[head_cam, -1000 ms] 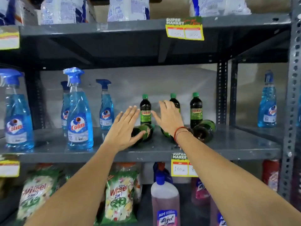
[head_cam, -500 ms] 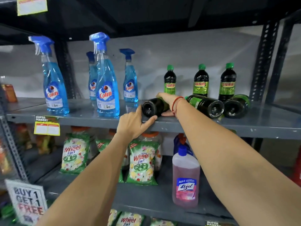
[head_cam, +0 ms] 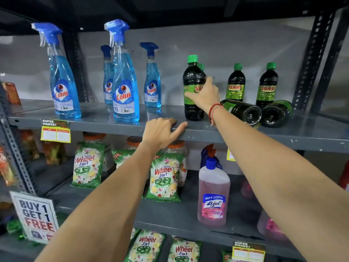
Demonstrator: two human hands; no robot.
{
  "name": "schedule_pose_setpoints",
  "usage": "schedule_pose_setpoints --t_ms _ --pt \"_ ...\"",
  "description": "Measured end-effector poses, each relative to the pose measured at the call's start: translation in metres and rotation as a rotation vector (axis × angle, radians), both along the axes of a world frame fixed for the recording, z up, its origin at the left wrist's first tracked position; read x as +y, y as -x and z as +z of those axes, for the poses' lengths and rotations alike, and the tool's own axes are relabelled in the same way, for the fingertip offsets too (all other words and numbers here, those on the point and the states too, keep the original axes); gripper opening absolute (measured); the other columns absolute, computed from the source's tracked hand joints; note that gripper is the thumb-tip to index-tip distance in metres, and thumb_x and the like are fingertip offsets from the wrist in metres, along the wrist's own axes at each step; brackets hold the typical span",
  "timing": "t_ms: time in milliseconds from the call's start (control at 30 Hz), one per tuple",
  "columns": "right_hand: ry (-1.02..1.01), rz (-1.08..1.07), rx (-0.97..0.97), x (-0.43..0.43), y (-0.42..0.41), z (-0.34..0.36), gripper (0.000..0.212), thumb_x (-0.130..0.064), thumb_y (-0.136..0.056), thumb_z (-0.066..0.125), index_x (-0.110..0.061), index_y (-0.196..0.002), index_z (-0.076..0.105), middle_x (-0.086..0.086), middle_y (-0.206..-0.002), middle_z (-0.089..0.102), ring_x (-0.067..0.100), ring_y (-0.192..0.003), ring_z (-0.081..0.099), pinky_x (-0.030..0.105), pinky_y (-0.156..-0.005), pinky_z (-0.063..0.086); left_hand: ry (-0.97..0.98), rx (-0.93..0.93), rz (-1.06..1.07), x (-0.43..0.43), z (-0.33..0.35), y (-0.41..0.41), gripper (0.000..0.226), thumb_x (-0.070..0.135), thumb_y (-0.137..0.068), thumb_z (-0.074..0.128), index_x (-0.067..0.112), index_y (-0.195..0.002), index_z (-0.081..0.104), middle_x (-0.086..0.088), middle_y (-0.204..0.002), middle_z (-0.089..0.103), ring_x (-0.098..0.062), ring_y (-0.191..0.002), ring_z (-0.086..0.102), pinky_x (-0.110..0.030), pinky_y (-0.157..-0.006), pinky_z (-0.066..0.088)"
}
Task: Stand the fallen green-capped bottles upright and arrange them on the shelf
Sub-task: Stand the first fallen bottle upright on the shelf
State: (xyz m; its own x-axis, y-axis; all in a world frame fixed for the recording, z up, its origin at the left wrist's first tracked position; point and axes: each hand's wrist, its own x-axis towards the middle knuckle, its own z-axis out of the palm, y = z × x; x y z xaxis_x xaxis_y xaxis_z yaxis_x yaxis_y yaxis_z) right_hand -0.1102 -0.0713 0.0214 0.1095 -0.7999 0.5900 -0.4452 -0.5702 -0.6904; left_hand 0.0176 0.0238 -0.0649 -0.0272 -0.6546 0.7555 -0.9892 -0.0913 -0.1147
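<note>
My right hand grips a dark green-capped bottle around its green label; the bottle stands upright on the grey shelf. Behind it another green cap just shows. Two more upright Sunny bottles stand at the back, one in the middle and one at the right. In front of them two bottles lie on their sides with their bases toward me, one nearer my wrist and one further right. My left hand rests on the shelf's front edge, fingers curled, holding nothing.
Several blue Colin spray bottles stand on the same shelf to the left. Below are Wheel detergent packets and a pink Lizol bottle. A price tag hangs on the shelf edge. Perforated steel uprights frame the right side.
My right hand has tipped the leftmost fallen bottle from lying on its side up to standing. My left hand let go of its base and stayed on the shelf edge.
</note>
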Motion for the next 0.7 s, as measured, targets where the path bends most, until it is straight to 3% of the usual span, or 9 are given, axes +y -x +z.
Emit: schedule_pose_setpoints --t_ms 233,400,500,600,700 --pt "0.035 0.003 -0.006 -0.012 0.004 -0.019 0.076 -0.041 -0.07 0.076 -0.011 -0.129 0.038 0.015 -0.118 0.056 0.032 -0.107 0.055 0.043 -0.09 0.047 0.038 0.031 -0.012 0.0 -0.003 0.0 0.082 0.068 -0.082 0.009 0.015 -0.092 0.07 -0.008 -0.079 0.072 -0.027 -0.072 0.065 -0.031 -0.056 0.044" --pt "-0.318 0.261 -0.141 -0.022 0.002 -0.031 0.063 -0.034 -0.053 0.077 -0.015 -0.11 0.057 0.003 -0.106 0.067 0.022 -0.103 0.062 0.038 -0.097 0.048 0.045 0.018 -0.011 0.001 -0.003 0.0 0.086 0.071 -0.082 0.005 0.015 -0.095 0.069 -0.006 -0.087 0.074 -0.026 -0.076 0.067 -0.031 -0.057 0.044" --pt "-0.284 0.21 -0.043 -0.02 0.004 -0.03 0.058 -0.031 -0.06 0.081 -0.014 -0.111 0.059 0.002 -0.105 0.066 0.021 -0.103 0.062 0.029 -0.091 0.046 0.033 0.036 -0.01 0.002 -0.003 0.001 0.084 0.07 -0.082 0.008 0.015 -0.095 0.07 -0.005 -0.091 0.074 -0.026 -0.079 0.067 -0.032 -0.058 0.046" --pt "-0.154 0.062 0.039 -0.017 0.003 -0.031 0.077 -0.044 -0.059 0.085 -0.009 -0.119 0.051 0.01 -0.116 0.061 0.026 -0.109 0.057 0.033 -0.093 0.045 0.021 0.05 -0.008 0.002 -0.003 0.002 0.084 0.07 -0.082 0.007 0.015 -0.095 0.069 -0.005 -0.092 0.074 -0.026 -0.08 0.067 -0.033 -0.06 0.048" --pt "-0.206 0.083 -0.021 -0.019 0.001 -0.033 0.091 -0.056 -0.047 0.082 -0.012 -0.122 0.052 0.009 -0.12 0.06 0.026 -0.113 0.056 0.038 -0.097 0.046 0.017 0.064 -0.021 0.004 -0.002 0.003 0.09 0.073 -0.081 0.002 0.015 -0.096 0.069 -0.005 -0.094 0.074 -0.026 -0.081 0.067 -0.034 -0.061 0.049"
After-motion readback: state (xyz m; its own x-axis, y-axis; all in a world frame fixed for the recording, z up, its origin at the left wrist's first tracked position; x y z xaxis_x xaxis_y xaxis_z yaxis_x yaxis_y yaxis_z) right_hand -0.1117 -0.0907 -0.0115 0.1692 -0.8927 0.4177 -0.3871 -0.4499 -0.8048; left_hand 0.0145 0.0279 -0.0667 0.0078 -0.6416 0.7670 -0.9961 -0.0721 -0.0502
